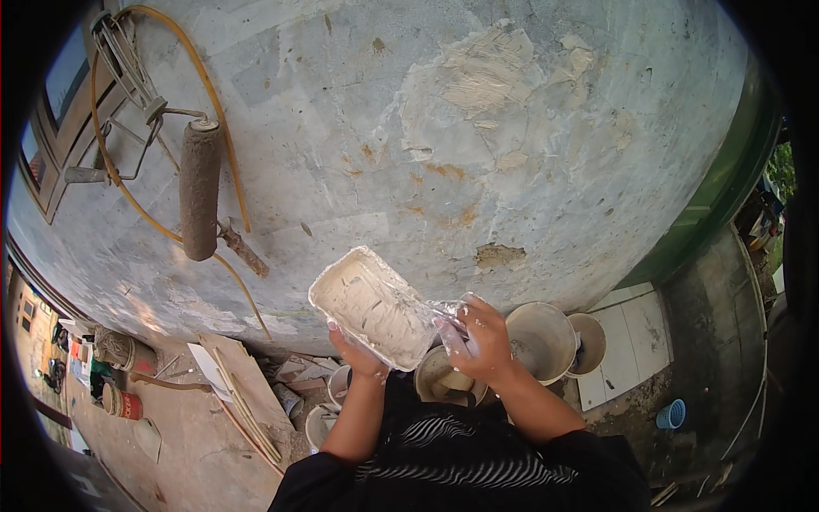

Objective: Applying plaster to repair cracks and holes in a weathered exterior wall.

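My left hand (362,353) is closed under the near left side of a rectangular tray (334,265), holding it tilted in front of my chest. Thick cream-coloured putty (375,300) coats the inside of the tray. At its right end, my right hand (483,343) grips a putty-smeared scraper (445,309), whose blade meets the putty. White smears cover the right fingers, and the scraper's handle is mostly hidden in them. Beyond the tray rises a worn grey wall (333,136) with a rough putty patch (486,75) at the upper right.
A paint roller (200,192) and a yellow hose (192,60) hang at the left by a window. Below my hands stand several buckets, including a large pale one (546,337). Wooden strips (247,410) lie on the left floor. A blue plastic basket (671,415) stands right.
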Tool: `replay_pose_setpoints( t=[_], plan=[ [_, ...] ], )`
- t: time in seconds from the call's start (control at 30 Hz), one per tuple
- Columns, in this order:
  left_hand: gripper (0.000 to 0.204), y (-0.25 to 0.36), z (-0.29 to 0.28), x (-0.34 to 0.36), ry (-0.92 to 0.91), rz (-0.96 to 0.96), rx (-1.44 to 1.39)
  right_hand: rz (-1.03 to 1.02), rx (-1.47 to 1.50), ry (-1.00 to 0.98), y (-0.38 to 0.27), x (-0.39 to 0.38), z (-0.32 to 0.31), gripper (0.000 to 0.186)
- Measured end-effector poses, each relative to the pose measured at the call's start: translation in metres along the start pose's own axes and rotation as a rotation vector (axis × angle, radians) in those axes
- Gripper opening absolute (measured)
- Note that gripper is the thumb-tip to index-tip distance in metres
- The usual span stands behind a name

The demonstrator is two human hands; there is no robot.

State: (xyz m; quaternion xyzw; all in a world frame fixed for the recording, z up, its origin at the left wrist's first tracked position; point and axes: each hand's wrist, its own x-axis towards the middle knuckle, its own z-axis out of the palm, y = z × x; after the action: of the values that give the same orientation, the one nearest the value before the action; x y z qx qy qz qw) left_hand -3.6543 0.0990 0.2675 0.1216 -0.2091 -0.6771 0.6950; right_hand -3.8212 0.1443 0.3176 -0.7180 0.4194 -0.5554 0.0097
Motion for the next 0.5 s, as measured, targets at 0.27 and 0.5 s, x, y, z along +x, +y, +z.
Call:
replay_pose_setpoints(
  t=[0.27,0.5],
  plan=[
    [0.068,-0.019,-0.009,0.002,0.031,-0.022,0.124,0.019,0.174,-0.096,-0.021,-0.013,0.009,0.009],
    [0.069,-0.015,-0.002,-0.002,-0.010,-0.037,0.071,0.420,0.398,0.040,-0.010,0.000,-0.003,0.012]
  ],
)
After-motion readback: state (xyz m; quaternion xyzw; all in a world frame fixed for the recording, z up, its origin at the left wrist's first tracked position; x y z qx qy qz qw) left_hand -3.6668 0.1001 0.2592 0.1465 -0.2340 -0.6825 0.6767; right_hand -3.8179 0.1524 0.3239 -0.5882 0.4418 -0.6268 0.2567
